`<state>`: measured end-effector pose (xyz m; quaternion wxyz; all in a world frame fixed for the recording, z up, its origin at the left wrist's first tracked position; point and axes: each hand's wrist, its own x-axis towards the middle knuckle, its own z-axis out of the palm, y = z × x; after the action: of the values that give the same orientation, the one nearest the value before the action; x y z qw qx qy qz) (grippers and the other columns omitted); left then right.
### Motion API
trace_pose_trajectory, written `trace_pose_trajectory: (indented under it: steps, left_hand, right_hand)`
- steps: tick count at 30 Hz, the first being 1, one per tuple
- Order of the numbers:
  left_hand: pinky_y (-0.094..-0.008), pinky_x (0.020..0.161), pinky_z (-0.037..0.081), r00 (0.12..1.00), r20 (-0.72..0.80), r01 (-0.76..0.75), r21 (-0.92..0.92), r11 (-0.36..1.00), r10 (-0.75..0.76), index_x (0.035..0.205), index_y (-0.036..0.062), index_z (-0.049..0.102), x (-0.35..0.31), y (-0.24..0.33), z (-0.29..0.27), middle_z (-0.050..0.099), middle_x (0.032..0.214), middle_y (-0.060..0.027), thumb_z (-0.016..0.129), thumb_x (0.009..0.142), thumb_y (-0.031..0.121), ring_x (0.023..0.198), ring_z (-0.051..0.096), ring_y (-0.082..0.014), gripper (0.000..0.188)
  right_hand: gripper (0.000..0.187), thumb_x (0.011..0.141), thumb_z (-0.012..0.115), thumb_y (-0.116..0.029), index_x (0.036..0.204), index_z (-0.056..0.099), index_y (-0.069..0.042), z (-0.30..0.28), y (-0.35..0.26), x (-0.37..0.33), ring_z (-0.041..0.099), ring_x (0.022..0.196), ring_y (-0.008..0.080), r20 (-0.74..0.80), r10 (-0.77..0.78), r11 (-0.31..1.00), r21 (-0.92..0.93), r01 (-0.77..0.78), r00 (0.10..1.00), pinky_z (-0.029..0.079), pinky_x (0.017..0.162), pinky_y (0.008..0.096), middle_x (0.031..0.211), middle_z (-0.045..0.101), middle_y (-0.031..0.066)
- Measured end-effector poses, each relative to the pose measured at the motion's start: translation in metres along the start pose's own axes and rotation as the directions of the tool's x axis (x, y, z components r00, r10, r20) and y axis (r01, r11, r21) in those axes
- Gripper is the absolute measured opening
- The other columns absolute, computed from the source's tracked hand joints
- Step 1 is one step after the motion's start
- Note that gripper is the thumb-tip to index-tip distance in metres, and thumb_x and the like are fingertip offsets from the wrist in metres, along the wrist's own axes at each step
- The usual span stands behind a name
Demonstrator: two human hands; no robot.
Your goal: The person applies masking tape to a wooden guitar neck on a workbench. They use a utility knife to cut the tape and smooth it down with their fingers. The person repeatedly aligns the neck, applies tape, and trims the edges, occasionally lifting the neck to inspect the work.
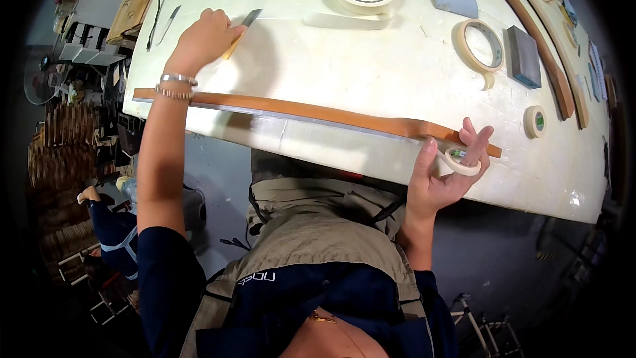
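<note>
My left hand (209,34) is over the far left of the table with its fingers curled. Its thumb lies across a yellow-handled utility knife (233,48), whose blade points away from me. My right hand (447,176) is turned palm up near the front edge, holding a small roll of masking tape (462,166) looped around a finger. Between my arms and the table's far side stretches a long brown wooden piece (298,109), shaped like an instrument neck, with a grey strip along its near edge. My left forearm crosses over its left end; my right fingertips are beside its right end.
On the pale table (371,79) are a large tape roll (391,3), another tape roll (460,46), a grey block (523,58), a small tape roll (535,121) and a thin blade tool (169,24). More wooden pieces (536,40) lie at right. A person (116,232) is at lower left.
</note>
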<state>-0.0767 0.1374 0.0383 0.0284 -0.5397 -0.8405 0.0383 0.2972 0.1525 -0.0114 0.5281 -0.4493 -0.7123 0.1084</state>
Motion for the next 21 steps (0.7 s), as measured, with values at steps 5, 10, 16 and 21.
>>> trace_pose_trajectory:
  steps: [5,10,16,21]
  left_hand:
    - [-0.0260,0.060,0.048,0.999,0.012,-0.032,-0.477,0.878,0.043,0.078,-0.0004,0.062,0.010,0.005,-0.013,0.064,0.074,-0.0082,0.071,0.075,0.017,0.063,0.058,-0.0142,0.020]
    - [-0.0163,0.056,0.045,0.991,-0.007,-0.014,-0.998,0.054,0.135,0.094,-0.0015,0.062,-0.091,0.108,-0.054,0.063,0.070,-0.0033,0.066,0.082,0.007,0.061,0.057,-0.0067,0.015]
    - [-0.0131,0.052,0.037,0.988,0.050,0.061,-0.995,-0.076,0.147,0.128,-0.0031,0.047,-0.150,0.191,-0.026,0.056,0.062,0.0018,0.064,0.081,-0.002,0.055,0.047,0.0007,0.050]
    - [-0.0138,0.052,0.037,0.986,-0.039,-0.047,-0.998,0.044,0.162,0.127,-0.0039,0.047,-0.145,0.199,-0.015,0.054,0.061,0.0028,0.063,0.082,-0.003,0.055,0.046,0.0007,0.048]
  right_hand:
    - [0.071,0.074,0.068,-0.013,0.133,0.035,0.010,0.000,-0.002,0.007,0.051,0.094,0.0224,0.005,-0.019,0.999,-0.037,0.019,1.000,0.031,0.101,0.0417,0.109,0.056,0.0172]
    - [0.066,0.074,0.068,-0.015,0.130,0.041,0.009,0.001,0.005,0.007,0.053,0.089,0.0206,-0.036,-0.056,0.996,-0.078,0.053,0.998,0.034,0.097,0.0400,0.107,0.059,0.0164]
    - [0.066,0.073,0.069,-0.017,0.129,0.044,0.007,0.002,0.003,0.007,0.054,0.088,0.0193,-0.030,-0.072,0.994,-0.084,0.069,0.997,0.034,0.097,0.0393,0.108,0.059,0.0157]
    - [0.065,0.073,0.069,-0.018,0.128,0.045,0.006,0.003,0.005,0.006,0.055,0.089,0.0195,-0.057,-0.067,0.997,-0.054,0.064,0.996,0.034,0.097,0.0389,0.106,0.058,0.0158]
